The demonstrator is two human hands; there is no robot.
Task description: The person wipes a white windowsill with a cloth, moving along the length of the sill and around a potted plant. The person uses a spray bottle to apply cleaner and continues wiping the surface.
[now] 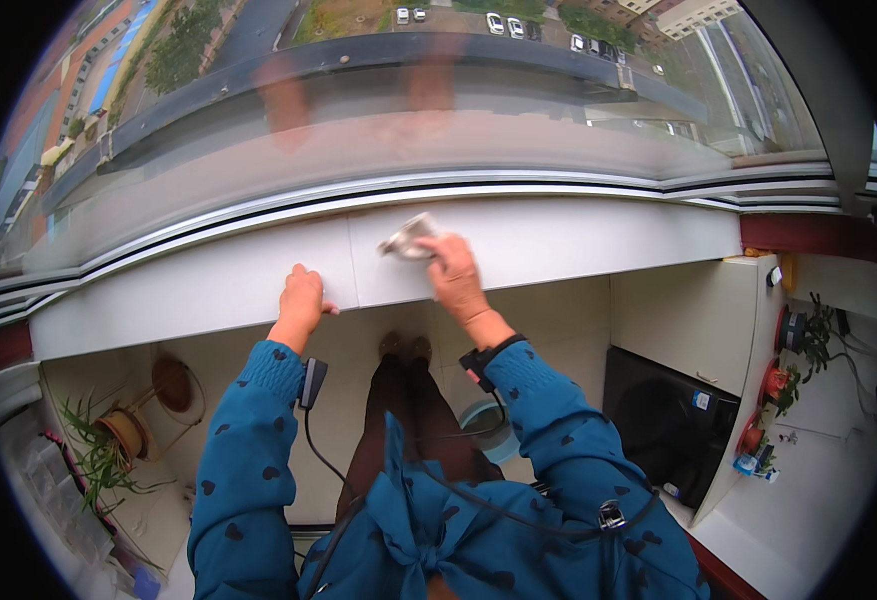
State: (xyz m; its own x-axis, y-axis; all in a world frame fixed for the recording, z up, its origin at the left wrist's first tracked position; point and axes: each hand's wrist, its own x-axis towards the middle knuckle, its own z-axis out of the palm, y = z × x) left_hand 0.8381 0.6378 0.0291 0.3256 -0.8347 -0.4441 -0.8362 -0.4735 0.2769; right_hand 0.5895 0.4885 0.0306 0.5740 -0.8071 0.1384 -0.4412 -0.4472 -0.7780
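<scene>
A crumpled whitish cloth (pixel 410 237) is held in my right hand (pixel 455 276), over the white windowsill (pixel 558 232) just right of a seam between its panels. The cloth is slightly blurred. My left hand (pixel 303 298) rests on the sill's front edge, left of the seam, fingers bent and thumb towards the edge; no object shows in it. Behind the sill runs the metal window track (pixel 378 184), below the large glass pane (pixel 348 142), which reflects both arms.
A light blue bucket (pixel 494 435) stands on the floor by my legs. Potted plants stand at left (pixel 127 435) and on the right-hand cabinet (pixel 723 300). A black appliance (pixel 663 420) sits beneath that cabinet. Cables hang from devices on both wrists.
</scene>
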